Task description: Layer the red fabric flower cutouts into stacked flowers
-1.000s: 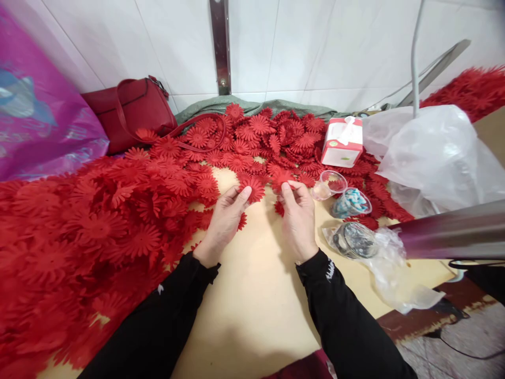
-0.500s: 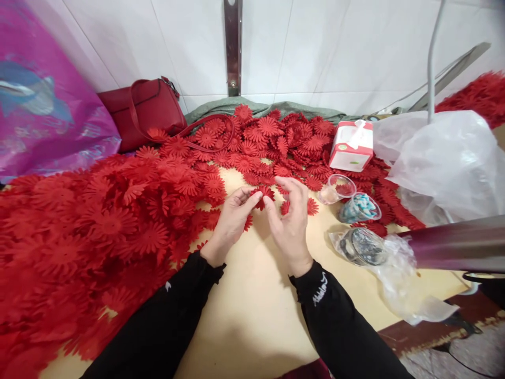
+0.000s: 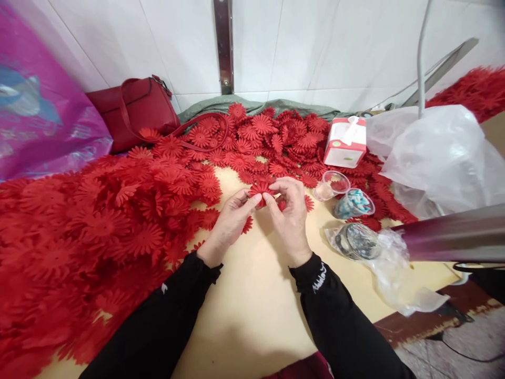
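Spreading across the left and far side of the pale surface is a deep heap of red flowers, cut daisy shapes with many narrow petals; behind it lie a red handbag and a pink plastic sheet, and to the right a clear plastic bag, a tissue box and two small clear cups. At the middle, the left hand and right hand meet over the surface, both in a narrow pinch grip on one red flower, held just above the surface at the near edge of the heap. Judging by its thin, flat look, this flower is very light and soft, likely to bend or crease if squeezed; its petals seem apt to snag on neighbours. Holding is best near the solid centre, with fingertips only, not by single petals.
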Available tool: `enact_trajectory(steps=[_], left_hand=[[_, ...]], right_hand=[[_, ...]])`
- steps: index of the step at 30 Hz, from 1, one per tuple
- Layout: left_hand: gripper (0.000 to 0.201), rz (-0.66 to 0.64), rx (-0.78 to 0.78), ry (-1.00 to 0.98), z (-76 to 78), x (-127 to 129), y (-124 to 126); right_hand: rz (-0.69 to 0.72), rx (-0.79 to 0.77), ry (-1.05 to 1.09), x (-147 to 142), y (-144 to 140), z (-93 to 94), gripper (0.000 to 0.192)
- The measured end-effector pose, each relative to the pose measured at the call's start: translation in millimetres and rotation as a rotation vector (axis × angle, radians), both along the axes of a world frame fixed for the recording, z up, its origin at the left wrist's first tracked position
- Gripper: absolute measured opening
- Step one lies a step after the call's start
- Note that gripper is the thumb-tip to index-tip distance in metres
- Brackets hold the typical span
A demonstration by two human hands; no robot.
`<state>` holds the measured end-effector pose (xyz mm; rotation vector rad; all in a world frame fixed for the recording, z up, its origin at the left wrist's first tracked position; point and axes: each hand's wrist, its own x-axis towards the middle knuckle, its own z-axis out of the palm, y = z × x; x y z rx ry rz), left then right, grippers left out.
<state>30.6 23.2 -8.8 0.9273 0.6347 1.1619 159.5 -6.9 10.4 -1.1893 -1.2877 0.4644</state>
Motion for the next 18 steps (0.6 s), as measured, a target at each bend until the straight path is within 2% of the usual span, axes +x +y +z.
enact_trajectory(steps=[3, 8, 14, 18], left_hand=[[0.022, 0.033, 0.025, 0.005, 0.8, -0.9, 0.6], [0.022, 0.055, 0.033, 0.019, -0.6, -2.4, 1.4], [0.025, 0.046, 0.01, 0.031, -2.4, -1.2, 1.5], [0.029, 0.176, -0.103, -0.09, -0.7, -0.9, 3.5]], right_hand=[[0.0, 0.01, -0.097, -1.1, -2.3, 1.1, 0.008], [0.009, -0.011, -0.101, -1.4, -2.3, 0.0, 0.013], [0.057, -0.135, 0.205, 3.7, 3.4, -5.5, 0.022], [0.005, -0.145, 0.377, 11.0, 9.7, -12.0, 0.023]])
